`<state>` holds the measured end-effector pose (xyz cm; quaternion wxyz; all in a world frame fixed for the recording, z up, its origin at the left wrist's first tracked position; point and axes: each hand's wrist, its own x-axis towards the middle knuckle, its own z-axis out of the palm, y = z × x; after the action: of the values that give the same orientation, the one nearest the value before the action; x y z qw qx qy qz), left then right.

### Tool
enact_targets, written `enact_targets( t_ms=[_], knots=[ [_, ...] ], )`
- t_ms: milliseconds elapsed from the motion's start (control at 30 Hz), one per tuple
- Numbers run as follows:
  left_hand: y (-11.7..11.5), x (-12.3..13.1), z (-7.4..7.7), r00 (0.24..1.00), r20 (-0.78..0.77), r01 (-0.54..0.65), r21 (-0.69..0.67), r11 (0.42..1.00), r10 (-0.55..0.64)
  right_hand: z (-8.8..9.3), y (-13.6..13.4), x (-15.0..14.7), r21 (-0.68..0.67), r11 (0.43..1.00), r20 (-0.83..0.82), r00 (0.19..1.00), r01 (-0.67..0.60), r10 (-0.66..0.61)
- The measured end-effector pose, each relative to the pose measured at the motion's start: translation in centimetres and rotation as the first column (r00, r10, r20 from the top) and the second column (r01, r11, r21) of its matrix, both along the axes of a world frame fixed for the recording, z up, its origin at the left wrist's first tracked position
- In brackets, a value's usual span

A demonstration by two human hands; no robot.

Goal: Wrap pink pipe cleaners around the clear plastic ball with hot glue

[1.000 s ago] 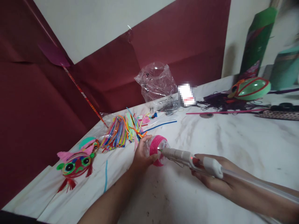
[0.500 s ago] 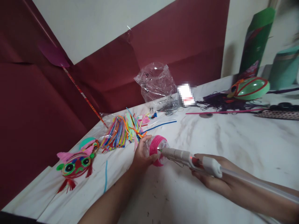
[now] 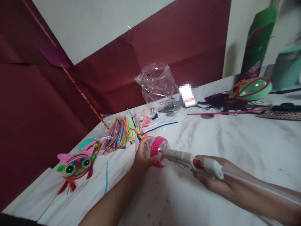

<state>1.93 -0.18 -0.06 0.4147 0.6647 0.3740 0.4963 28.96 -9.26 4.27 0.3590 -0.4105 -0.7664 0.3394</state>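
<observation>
In the head view my left hand (image 3: 143, 154) is closed around a clear plastic bottle piece (image 3: 148, 145). Pink pipe cleaner (image 3: 157, 147) is wound round its side in a band. My right hand (image 3: 211, 171) grips a white glue gun (image 3: 181, 158), whose nozzle points left and meets the pink band or comes very near it; actual contact I cannot tell. A small orange-red light glows on the gun's body. From its back end a clear glue stick (image 3: 256, 185) runs out over my right forearm.
Bundled colourful pipe cleaners (image 3: 119, 133) lie behind my left hand. A decorated animal-face craft (image 3: 76, 168) sits at left, near a light-blue pipe cleaner (image 3: 106, 179). Further back are a clear plastic bag (image 3: 157, 83), a green balloon-shaped craft (image 3: 255, 89) and a teal container (image 3: 285, 70).
</observation>
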Motion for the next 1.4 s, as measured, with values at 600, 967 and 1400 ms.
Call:
enact_targets(
  t_ms=[600, 967, 1400],
  knots=[
    [-0.04, 0.05, 0.08, 1.0, 0.022, -0.002, -0.026, 1.0, 0.002, -0.04, -0.11, 0.08, 0.05, 0.998, 0.042, 0.999, 0.032, -0.034],
    [-0.23, 0.39, 0.35, 0.999, 0.039, -0.027, -0.031, 0.999, 0.028, -0.1, 0.0, -0.13, 0.067, 0.996, 0.004, 0.998, 0.063, -0.064],
    [-0.26, 0.17, 0.52, 0.999, 0.031, -0.008, -0.028, 1.0, 0.009, 0.0, 0.23, 0.1, 0.126, 0.989, 0.015, 0.996, 0.082, -0.084]
  ],
)
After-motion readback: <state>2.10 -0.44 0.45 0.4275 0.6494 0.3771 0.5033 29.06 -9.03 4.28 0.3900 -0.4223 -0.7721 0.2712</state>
